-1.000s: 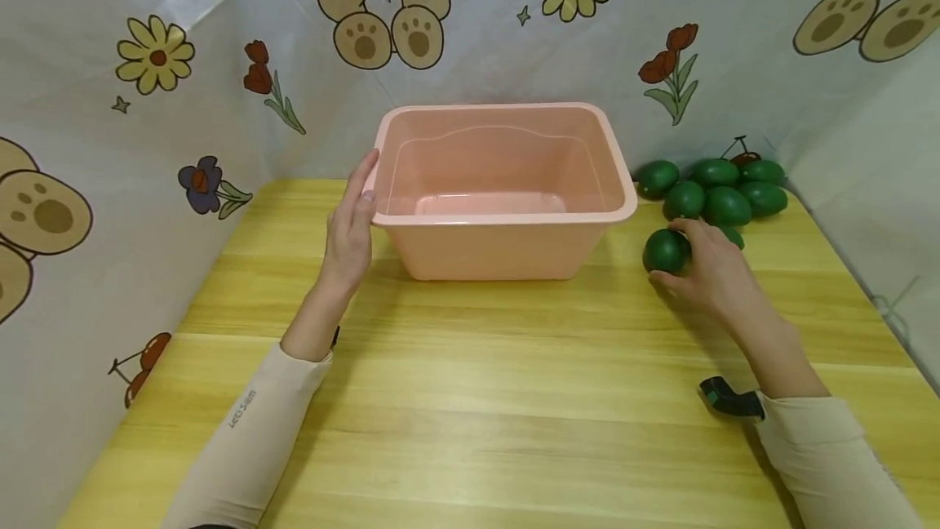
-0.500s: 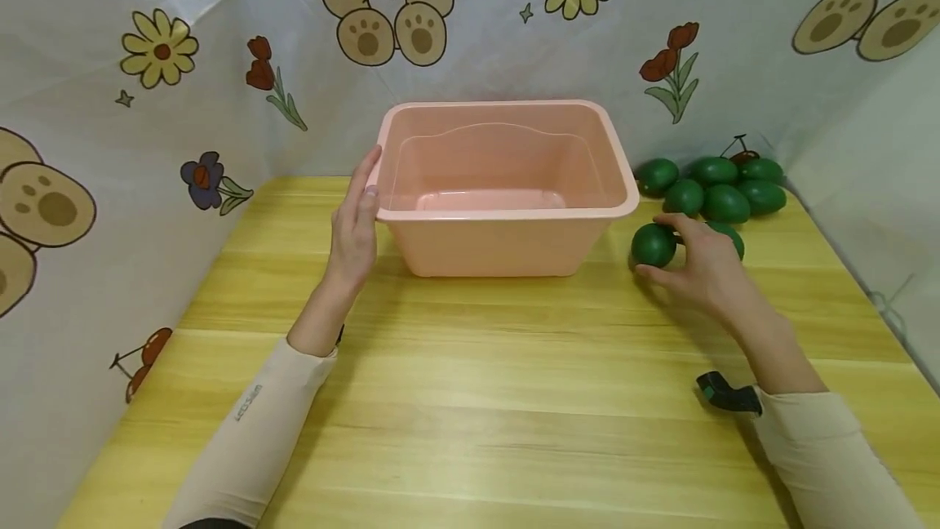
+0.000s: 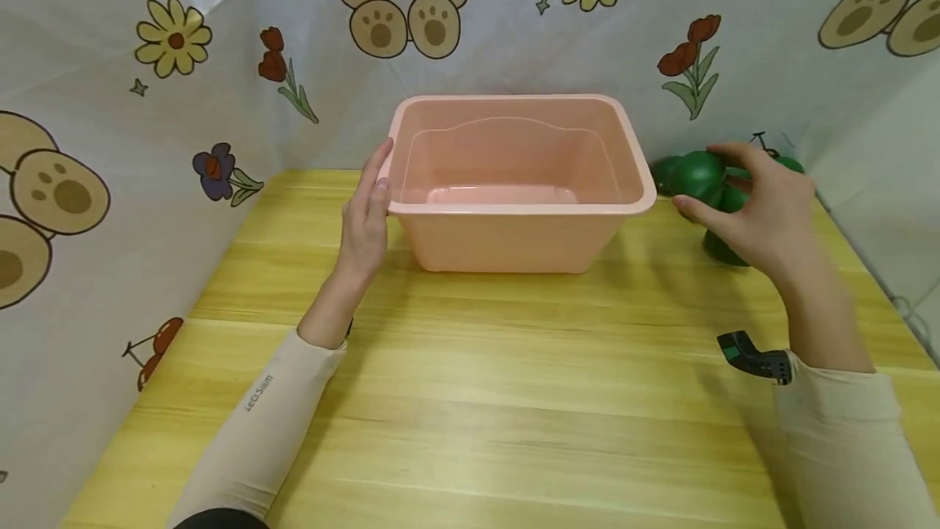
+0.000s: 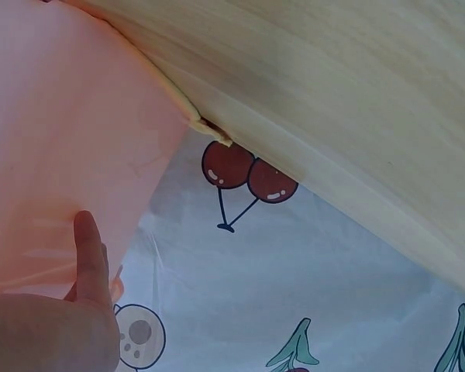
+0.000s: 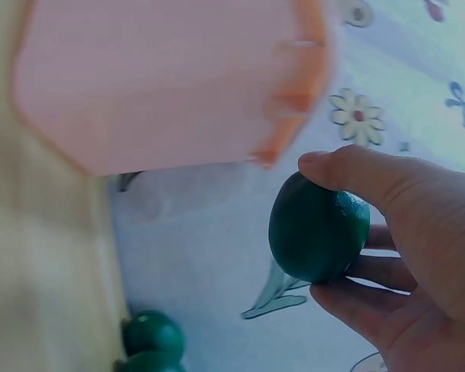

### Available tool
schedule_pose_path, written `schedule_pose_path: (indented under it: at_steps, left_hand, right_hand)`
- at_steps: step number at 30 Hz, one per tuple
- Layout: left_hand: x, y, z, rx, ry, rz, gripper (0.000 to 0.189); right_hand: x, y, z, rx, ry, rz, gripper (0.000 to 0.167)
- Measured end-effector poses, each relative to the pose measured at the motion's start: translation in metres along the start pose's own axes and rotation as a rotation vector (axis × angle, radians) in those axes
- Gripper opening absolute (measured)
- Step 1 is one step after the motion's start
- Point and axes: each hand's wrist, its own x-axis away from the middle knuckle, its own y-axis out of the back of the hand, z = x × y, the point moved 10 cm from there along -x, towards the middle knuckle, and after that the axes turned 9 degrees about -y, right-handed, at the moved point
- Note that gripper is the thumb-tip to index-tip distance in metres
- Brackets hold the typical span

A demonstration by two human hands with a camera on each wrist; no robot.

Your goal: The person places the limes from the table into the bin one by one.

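Observation:
A pink plastic tub point(image 3: 507, 243) stands on the table against the back cloth, its inside bare. My left hand point(image 3: 363, 223) lies along the tub's left side with straight fingers; in the left wrist view a finger point(image 4: 89, 252) rests against the pink wall. To the right of the tub, my right hand point(image 3: 771, 206) holds a smooth dark green, egg-shaped fruit point(image 3: 696, 176) between thumb and fingers, raised off the table. The right wrist view shows this green fruit point(image 5: 314, 232) gripped near its ends. Behind the hand, more green fruits point(image 3: 723, 250) lie on the table, partly hidden.
The wooden table point(image 3: 470, 398) reaches toward me in front of the tub. A white cloth point(image 3: 507, 55) printed with bears and flowers covers the back and sides. A black wrist device point(image 3: 752, 357) sticks out from my right sleeve.
My right hand has picked the green fruit up off the table and raised it toward the level of the tub's rim. The left hand stays at the tub's left side.

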Motion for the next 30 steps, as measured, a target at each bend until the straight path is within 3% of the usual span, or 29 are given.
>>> schedule_pose_path:
  at_steps: [9,18,23,30]
  left_hand:
    - [-0.003,0.001,-0.002,0.010,0.015,0.002,0.055]
    - [-0.003,0.000,0.001,0.039,0.063,0.043,0.057]
    - [-0.001,0.000,0.002,0.034,0.069,0.024,0.059]
    - [0.002,-0.003,0.005,0.053,0.048,-0.030,0.059]
  right_hand:
    - [-0.012,0.018,0.015,-0.092,-0.071,-0.077,0.070]
    - [-0.010,0.010,0.041,-0.166,0.003,-0.080,0.067]
    - [-0.006,0.003,0.057,-0.169,0.062,-0.092,0.067]
    - [-0.007,-0.011,0.088,-0.102,0.157,0.012,0.067]
